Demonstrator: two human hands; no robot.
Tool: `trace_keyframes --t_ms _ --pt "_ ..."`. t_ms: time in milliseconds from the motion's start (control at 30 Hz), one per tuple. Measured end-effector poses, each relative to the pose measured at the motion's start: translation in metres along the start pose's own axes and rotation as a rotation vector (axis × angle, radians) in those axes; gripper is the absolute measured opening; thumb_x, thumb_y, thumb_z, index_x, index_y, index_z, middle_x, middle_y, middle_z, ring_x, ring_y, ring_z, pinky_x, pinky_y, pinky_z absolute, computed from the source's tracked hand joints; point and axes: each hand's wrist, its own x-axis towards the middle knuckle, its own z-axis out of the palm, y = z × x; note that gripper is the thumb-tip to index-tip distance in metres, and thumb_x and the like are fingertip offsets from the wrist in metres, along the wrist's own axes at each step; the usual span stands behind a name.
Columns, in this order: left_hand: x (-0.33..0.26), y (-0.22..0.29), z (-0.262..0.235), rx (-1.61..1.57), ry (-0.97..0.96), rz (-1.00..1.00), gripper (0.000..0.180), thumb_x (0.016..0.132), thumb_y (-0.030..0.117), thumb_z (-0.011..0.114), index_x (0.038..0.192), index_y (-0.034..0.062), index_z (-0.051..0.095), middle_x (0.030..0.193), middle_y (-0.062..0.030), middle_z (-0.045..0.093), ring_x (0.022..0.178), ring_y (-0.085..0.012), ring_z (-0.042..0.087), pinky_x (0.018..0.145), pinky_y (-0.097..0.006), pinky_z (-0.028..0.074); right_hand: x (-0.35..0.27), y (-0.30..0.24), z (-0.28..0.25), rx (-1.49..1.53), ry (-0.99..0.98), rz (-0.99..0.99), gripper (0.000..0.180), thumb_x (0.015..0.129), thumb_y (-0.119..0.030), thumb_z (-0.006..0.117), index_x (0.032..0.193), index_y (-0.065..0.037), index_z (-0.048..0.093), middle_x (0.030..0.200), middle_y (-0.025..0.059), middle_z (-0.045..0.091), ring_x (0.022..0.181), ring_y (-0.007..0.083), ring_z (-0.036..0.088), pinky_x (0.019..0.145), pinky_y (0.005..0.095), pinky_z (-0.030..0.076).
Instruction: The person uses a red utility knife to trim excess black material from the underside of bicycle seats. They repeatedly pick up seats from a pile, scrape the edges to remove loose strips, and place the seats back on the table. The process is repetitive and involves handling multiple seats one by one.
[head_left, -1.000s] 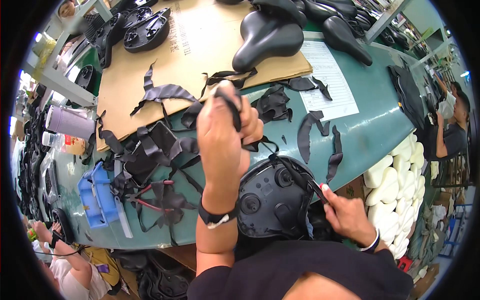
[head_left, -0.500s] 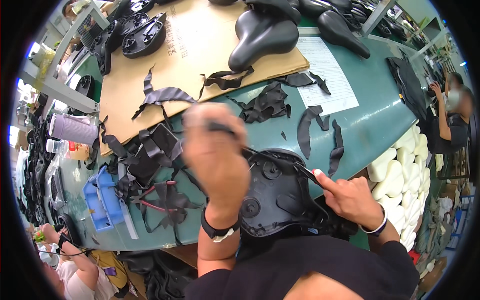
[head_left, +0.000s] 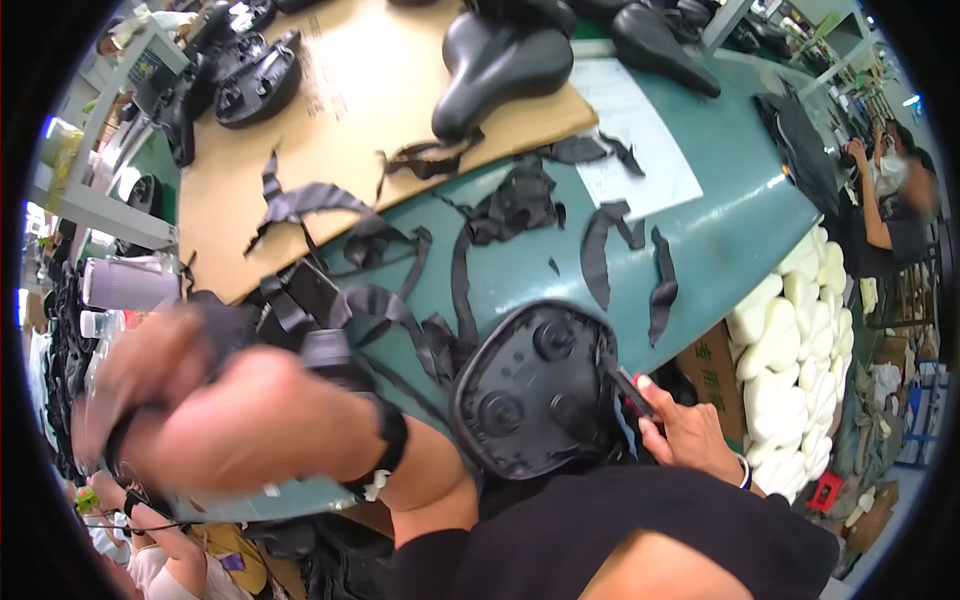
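Observation:
An upturned black bicycle saddle (head_left: 540, 390) lies at the near edge of the green table (head_left: 720, 240), its underside facing me. At the saddle's right rim, my right hand (head_left: 690, 430) grips a small black and red cutting tool (head_left: 630, 392). My left hand (head_left: 200, 420) is a blurred fist at the lower left, left of the saddle. It is closed on a black strip of trimmed material (head_left: 330, 355). A black watch sits on that wrist.
Black scraps (head_left: 520, 205) litter the table and a brown cardboard sheet (head_left: 370, 90), which carries finished saddles (head_left: 500, 55). A white paper (head_left: 635, 135) lies beyond. White foam pads (head_left: 790, 370) are stacked at the right. Other people are at the far right and lower left.
My left hand swung from above the saddle down and to the left, taking the black strip along. The saddle now shows its whole underside. My right hand stays at its right rim.

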Motion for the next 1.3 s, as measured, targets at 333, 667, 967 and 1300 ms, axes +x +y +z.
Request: trace_keyframes --t_ms 333,667,967,1300 --pt "-0.109 -0.007 -0.036 0.254 -1.834 -0.191 0.044 0.086 0.041 0.067 0.100 -0.0007 0.063 0.081 -0.0208 0.067 0.083 -0.0364 0.065 0.073 -0.042 0.049 0.059 0.018 0.007 0.817 0.114 0.184 0.038 0.093 -0.017 0.060 0.123 0.000 0.046 0.073 0.0052 0.063 0.057 0.0100 0.059 0.054 0.0259 0.048" --pt "0.005 -0.119 0.052 -0.521 -0.603 -1.106 0.031 0.099 0.032 0.053 0.101 0.0020 0.058 0.089 -0.0092 0.066 0.076 -0.0171 0.064 0.069 -0.031 0.054 0.207 0.072 -0.088 0.708 0.489 -0.055 0.037 0.084 -0.011 0.067 0.119 -0.002 0.058 0.090 -0.0013 0.060 0.073 0.0068 0.053 0.066 0.0232 0.046" --pt "-0.145 -0.060 0.062 0.280 -1.255 -0.029 0.075 0.078 0.040 0.067 0.134 -0.0034 0.043 0.140 -0.0299 0.036 0.134 -0.0450 0.030 0.103 -0.064 0.029 0.468 0.182 -0.095 1.284 0.026 -0.235 0.056 0.092 -0.023 0.062 0.143 -0.011 0.044 0.128 0.0027 0.057 0.109 0.0106 0.056 0.088 0.0245 0.044" --pt "-0.333 -0.071 -0.066 -0.676 -1.478 0.596 0.029 0.087 0.032 0.055 0.102 0.0081 0.061 0.127 -0.0229 0.052 0.124 -0.0447 0.046 0.098 -0.063 0.034 0.372 0.118 -0.076 0.695 0.180 -0.295 0.052 0.095 -0.024 0.058 0.144 -0.010 0.044 0.131 -0.0025 0.052 0.092 0.0029 0.048 0.069 0.0195 0.039"
